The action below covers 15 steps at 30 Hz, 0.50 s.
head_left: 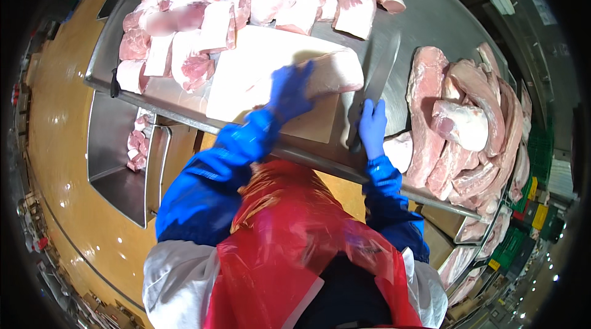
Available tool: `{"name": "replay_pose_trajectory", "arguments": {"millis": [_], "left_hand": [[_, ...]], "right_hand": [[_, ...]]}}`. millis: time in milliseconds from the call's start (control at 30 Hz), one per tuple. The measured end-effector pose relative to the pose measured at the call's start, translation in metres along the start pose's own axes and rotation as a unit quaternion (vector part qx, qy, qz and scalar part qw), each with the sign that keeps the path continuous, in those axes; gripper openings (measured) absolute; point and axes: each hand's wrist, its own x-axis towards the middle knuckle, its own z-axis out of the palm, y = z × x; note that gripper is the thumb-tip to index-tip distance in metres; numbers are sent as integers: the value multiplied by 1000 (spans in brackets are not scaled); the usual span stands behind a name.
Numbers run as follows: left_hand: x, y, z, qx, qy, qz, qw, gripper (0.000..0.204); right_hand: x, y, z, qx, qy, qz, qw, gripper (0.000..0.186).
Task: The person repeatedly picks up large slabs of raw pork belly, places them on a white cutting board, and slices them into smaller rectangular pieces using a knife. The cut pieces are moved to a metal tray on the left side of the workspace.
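On the grey metal surface (440, 12), my spread blue-gloved left hand (289, 92) touches a pale pink meat slab (337, 73) on a white board (246, 61); my right hand (373, 127) holds a long steel knife (382, 67). Glossy tan floor (61, 120) stretches leftward.

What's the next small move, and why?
Perhaps secure the right hand around the knife handle: that hand is beside it, grip unclear; the blade is right of the cutting board, and the left hand is at the meat piece.
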Motion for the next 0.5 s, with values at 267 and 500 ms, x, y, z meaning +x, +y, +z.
{"name": "replay_pose_trajectory", "arguments": {"millis": [267,500], "left_hand": [[-49,-33,-70,33,-127,-52,990,124],[-42,-30,-27,52,-173,-62,982,110]], "right_hand": [[-56,-46,42,-223,-122,-226,940,20],[-70,-39,36,-237,-228,-146,933,24]]}}
